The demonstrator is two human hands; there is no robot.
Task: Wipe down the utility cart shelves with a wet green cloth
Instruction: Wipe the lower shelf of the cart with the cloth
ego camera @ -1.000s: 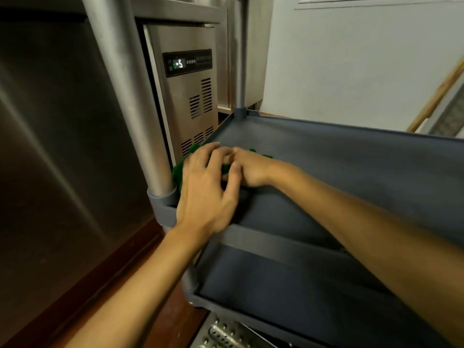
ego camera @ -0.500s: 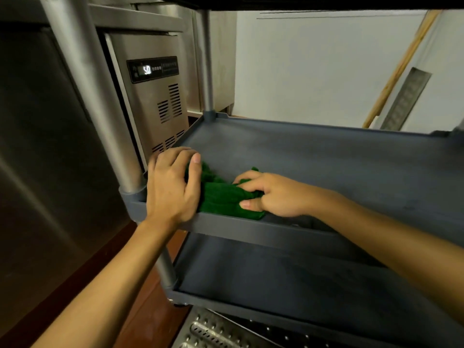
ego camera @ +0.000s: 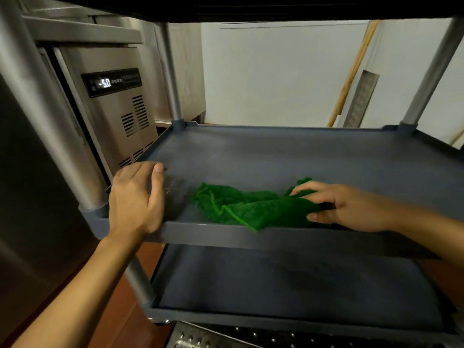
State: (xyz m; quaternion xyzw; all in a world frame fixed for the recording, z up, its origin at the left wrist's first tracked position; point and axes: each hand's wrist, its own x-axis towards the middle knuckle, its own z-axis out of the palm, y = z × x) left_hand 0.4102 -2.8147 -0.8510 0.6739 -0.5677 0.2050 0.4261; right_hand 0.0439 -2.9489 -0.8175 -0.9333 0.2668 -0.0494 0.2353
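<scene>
A crumpled green cloth point(ego camera: 241, 207) lies on the grey middle shelf point(ego camera: 288, 156) of the utility cart, close to its front rim. My right hand point(ego camera: 341, 207) presses down on the cloth's right end, fingers curled over it. My left hand point(ego camera: 136, 199) rests on the shelf's front left corner, beside the metal post point(ego camera: 45, 116), with fingers spread and apart from the cloth. The grey bottom shelf point(ego camera: 288, 285) shows below. The underside of the top shelf is a dark band above.
A stainless steel fridge unit point(ego camera: 113, 104) with a lit display and vents stands close to the cart's left side. A white wall point(ego camera: 276, 71) is behind, with a wooden handle point(ego camera: 351, 74) leaning on it. A perforated metal floor drain point(ego camera: 226, 337) lies under the cart.
My right hand has dragged the green cloth to the right along the shelf's front edge. My left hand has let go of the cloth and stays at the left corner. The view has dropped lower.
</scene>
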